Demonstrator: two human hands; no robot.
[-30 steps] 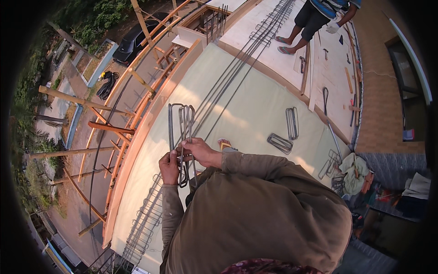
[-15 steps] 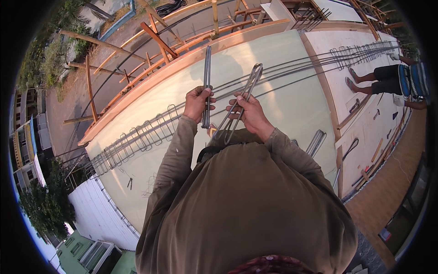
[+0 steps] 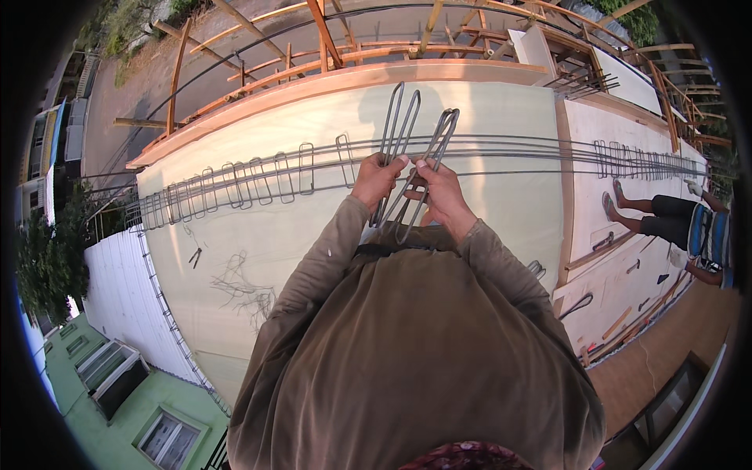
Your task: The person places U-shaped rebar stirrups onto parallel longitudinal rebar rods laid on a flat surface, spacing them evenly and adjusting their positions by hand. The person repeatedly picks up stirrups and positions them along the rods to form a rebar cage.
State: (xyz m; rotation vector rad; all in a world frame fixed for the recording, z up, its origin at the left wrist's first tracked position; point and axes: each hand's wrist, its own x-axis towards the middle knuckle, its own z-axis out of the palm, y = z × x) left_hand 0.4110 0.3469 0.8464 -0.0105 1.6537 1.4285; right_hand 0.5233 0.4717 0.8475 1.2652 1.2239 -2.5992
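Note:
My left hand (image 3: 376, 183) is closed around a few narrow steel stirrups (image 3: 412, 106), their long loops fanned apart and pointing away from me. Close beside it, my right hand (image 3: 446, 197) grips more bent steel stirrups (image 3: 449, 124), which lean to the right at the top. The thumbs of both hands nearly meet between the two bundles. Beyond the hands, long reinforcing bars (image 3: 501, 153) run left to right over a pale panel deck (image 3: 486, 227). Several stirrups (image 3: 258, 178) are threaded on these bars at the left, spaced apart.
Pincers (image 3: 195, 257) and tangled tie wire (image 3: 243, 286) lie on the deck at left. More stirrups (image 3: 536, 269) rest right of my arm. Another person (image 3: 677, 223) stands at far right near a second stirrup cluster (image 3: 627, 160). A timber edge board (image 3: 329, 84) borders the far side.
My left hand has moved right, closer to my right hand, and its stirrups have gone from stacked together to fanned apart. The whole view has turned, so the long bars now look more level.

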